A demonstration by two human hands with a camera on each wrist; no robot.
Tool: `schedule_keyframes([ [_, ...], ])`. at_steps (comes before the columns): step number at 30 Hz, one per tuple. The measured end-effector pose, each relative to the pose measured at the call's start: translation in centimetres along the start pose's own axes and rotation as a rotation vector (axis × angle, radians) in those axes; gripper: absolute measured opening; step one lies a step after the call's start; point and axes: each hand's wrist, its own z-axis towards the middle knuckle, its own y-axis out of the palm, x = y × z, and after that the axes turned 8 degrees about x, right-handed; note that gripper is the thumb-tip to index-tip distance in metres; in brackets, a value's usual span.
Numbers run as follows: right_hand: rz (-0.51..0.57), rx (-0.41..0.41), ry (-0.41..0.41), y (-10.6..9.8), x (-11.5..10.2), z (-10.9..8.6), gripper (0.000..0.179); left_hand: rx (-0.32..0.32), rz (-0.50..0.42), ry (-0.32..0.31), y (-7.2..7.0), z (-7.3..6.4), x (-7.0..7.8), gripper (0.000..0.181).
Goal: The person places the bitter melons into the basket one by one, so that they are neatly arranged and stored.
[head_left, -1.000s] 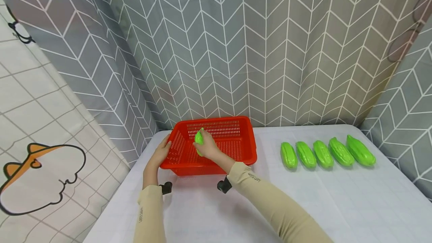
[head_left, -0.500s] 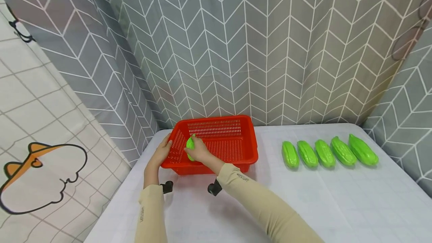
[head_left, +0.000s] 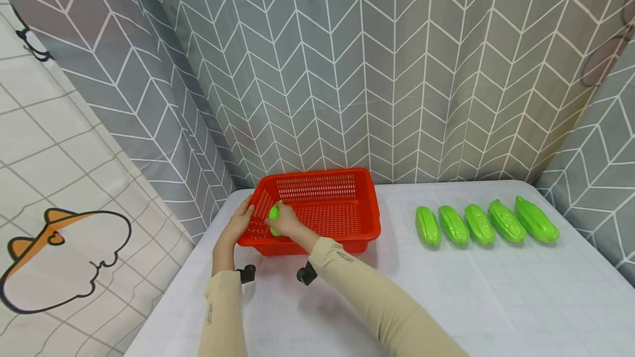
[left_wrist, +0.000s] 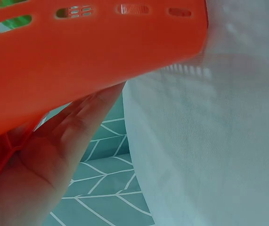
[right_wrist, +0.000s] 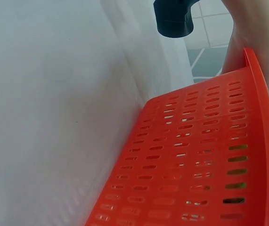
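Note:
A red perforated plastic basket point(head_left: 342, 219) stands at the back left of the table. My left hand point(head_left: 239, 222) grips its left rim, fingers along the outer wall; in the left wrist view the palm point(left_wrist: 54, 160) lies against the red side. Inside the basket, near the left wall, my right hand point(head_left: 288, 223) holds a shiny green bitter melon point(head_left: 274, 214), partly covered by the fingers. Green shows through slots in the left wrist view. The right hand is hidden behind the basket's slotted wall point(right_wrist: 186, 150) in the right wrist view.
Several more green bitter melons point(head_left: 480, 225) lie in a row on the white-covered table point(head_left: 446, 296), right of the basket. Patterned grey curtains point(head_left: 387, 81) hang close behind and at the sides. A black wrist camera point(head_left: 246, 274) sits on the left wrist.
My right hand has moved left and a little lower inside the basket, carrying the bitter melon toward the left wall. My left hand stays on the rim. The view has shifted slightly.

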Motion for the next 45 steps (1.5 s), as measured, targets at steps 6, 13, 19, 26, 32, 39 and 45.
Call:
schedule_keyframes([
  [6, -0.007, -0.023, 0.044, 0.8, 0.0, 0.8, 0.058, -0.001, -0.003, 0.016, 0.0, 0.2, 0.0, 0.052],
  [13, 0.015, -0.039, 0.122, 1.8, 0.3, 1.3, 0.057, -0.012, -0.022, 0.006, 0.1, 0.2, -0.1, 0.052],
  [19, 0.047, -0.066, 0.148, 1.8, 0.6, 1.5, 0.050, -0.003, -0.022, 0.005, 0.2, 0.2, -0.1, 0.052],
  [26, 0.105, -0.125, 0.170, 1.6, 0.7, 1.7, 0.042, 0.001, -0.020, 0.000, 0.2, 0.2, 0.0, 0.052],
  [32, 0.055, -0.175, 0.157, 2.1, 0.9, 2.1, 0.035, 0.001, -0.010, 0.017, 0.2, 0.2, 0.1, 0.051],
  [39, 0.080, -0.211, 0.159, 2.5, 1.1, 2.3, 0.035, 0.000, -0.008, 0.009, 0.2, 0.2, 0.0, 0.051],
  [45, 0.132, -0.286, 0.062, 2.6, 1.2, 2.5, 0.031, 0.010, 0.003, 0.017, 0.1, 0.1, 0.0, 0.050],
])
